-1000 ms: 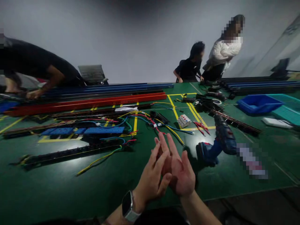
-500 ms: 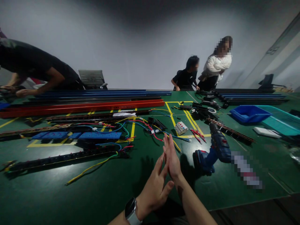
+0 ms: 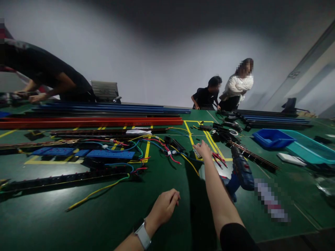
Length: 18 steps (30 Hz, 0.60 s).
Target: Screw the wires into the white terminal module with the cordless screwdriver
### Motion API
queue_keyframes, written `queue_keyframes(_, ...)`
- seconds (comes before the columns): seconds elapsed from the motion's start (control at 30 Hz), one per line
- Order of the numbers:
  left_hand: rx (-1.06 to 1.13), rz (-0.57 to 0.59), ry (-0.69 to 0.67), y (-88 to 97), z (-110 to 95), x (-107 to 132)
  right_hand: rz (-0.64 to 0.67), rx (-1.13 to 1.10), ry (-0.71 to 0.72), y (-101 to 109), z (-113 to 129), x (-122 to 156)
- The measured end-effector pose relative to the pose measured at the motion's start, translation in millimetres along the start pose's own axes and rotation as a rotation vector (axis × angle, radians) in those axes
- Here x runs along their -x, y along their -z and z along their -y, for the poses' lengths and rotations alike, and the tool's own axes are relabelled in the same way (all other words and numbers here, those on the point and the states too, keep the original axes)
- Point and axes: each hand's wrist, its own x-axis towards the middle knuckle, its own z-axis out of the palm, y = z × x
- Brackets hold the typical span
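A small pale-grey block [image 3: 196, 152], mostly hidden, is found beyond and left of the blue-and-black cordless drill [image 3: 244, 170]. It is partly covered by the right hand [image 3: 202, 150], its fingers bent; whether it is gripped cannot be told. The palms, pressed together half a second ago, have been parted, so the right hand is freed for the block. The left hand [image 3: 166, 205], loosely curled, its inside hidden, is held left of the drill over the green desk [image 3: 104, 223].

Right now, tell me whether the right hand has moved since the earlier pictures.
Yes, forward: the right hand, earlier short of the yellow tape outline, now reaches over its near edge.
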Motion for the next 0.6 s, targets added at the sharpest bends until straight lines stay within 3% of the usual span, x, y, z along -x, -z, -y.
queue_keyframes(0.23,0.040,0.010,0.010,0.6,3,-2,-0.024,0.121,0.038,11,14,-7)
queue_keyframes(0.33,0.047,0.003,0.001,0.8,5,-3,-0.135,-0.066,0.095,26,18,0)
queue_keyframes(0.4,0.050,-0.002,-0.001,1.0,6,-3,-0.140,-0.360,0.188,37,23,10)
queue_keyframes(0.5,0.068,-0.019,-0.009,-0.3,7,-4,0.071,-0.857,0.414,50,38,34)
queue_keyframes(0.6,0.114,-0.031,-0.005,-3.3,8,-4,0.356,-1.095,0.519,58,54,65)
